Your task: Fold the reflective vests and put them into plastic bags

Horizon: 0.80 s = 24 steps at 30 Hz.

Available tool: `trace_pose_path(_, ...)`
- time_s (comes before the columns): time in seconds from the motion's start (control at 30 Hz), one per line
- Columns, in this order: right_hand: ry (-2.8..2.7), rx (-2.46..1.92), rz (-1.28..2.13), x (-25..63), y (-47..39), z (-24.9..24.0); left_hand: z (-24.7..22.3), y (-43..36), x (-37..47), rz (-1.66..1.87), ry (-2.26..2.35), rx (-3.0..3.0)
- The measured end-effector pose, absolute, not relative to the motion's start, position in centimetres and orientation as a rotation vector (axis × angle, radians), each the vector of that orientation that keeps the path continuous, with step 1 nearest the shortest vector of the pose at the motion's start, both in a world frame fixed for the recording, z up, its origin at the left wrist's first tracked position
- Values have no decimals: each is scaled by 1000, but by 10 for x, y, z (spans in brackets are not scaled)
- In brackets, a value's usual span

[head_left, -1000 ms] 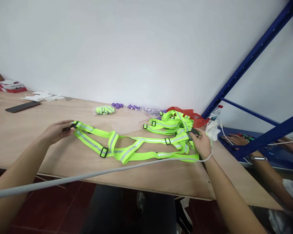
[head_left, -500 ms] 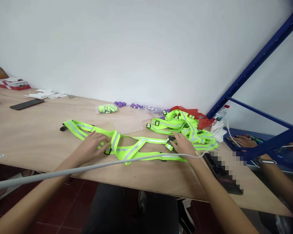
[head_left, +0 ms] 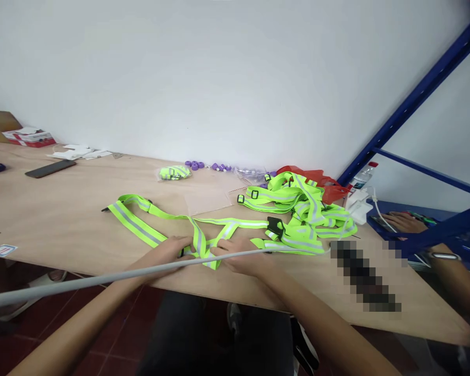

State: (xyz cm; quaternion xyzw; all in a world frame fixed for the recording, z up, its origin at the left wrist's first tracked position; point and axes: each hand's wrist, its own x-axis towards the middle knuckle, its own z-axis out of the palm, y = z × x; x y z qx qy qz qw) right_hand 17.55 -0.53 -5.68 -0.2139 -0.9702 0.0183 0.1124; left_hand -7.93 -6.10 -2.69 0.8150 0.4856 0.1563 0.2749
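Note:
A neon yellow-green reflective strap harness (head_left: 137, 228) with grey stripes lies spread over the table in front of me. My left hand (head_left: 171, 252) is closed on its strap near a small black slider. Just to the right, my right hand (head_left: 238, 254) grips the harness by a strap near where the bands cross; its fingertips are partly hidden. A black buckle (head_left: 274, 226) sits at the harness's right end, against a heap of similar reflective straps (head_left: 303, 201). In front of both wrists runs a pale cable (head_left: 141, 270).
Behind the harness lie a bagged strap bundle (head_left: 174, 173), purple round pieces (head_left: 196, 165) and a clear plastic bag (head_left: 207, 202). A red bag (head_left: 332, 193), a bottle (head_left: 363, 176) and a blue metal frame (head_left: 415, 94) stand right. Another person's hand (head_left: 405, 222) is beyond.
My right hand has left the buckle area and moved left to the middle of the harness. My left hand has shifted right and down, and both hands now grip straps close together.

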Motion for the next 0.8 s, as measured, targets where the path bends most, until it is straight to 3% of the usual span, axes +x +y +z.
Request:
trace_pose_path(0.27,-1880,-1264,632,211,72,-42,-23,-74,-90,308,1047,2230)
trace_pose_path(0.6,-2365,-1213,567,246,-2,-52,-38,-78,-78,237,1336,2412)
trace_pose_path(0.8,-2647,-1104,418,233,-32,-50,-23,-83,-79,286,1412,2215)
